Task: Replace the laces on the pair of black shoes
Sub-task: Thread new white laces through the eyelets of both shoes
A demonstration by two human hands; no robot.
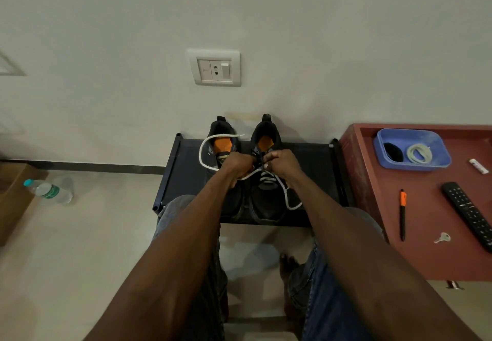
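Head view: pair of black shoes side by side on low black rack [186, 170], heels to wall, toes toward sitter, so eyelets face hands.

Left hand [239, 163] curled, pinching white lace [205, 165]; its free end loops out beyond and left of that hand, over left shoe [222, 141].

Right hand [282, 163] curled, pinching lace at upper eyelets of right shoe [266, 196]; slack trails right.

Both arms stretched forward, hands nearly touching.

Blue tray [436, 163] with spare coiled laces well right of right hand.

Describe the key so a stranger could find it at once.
Look at the reddish-brown table on the right. Near its front edge lies a small silver key, between the black-and-orange pen and the black remote. It is the only metal thing there, and the smallest.
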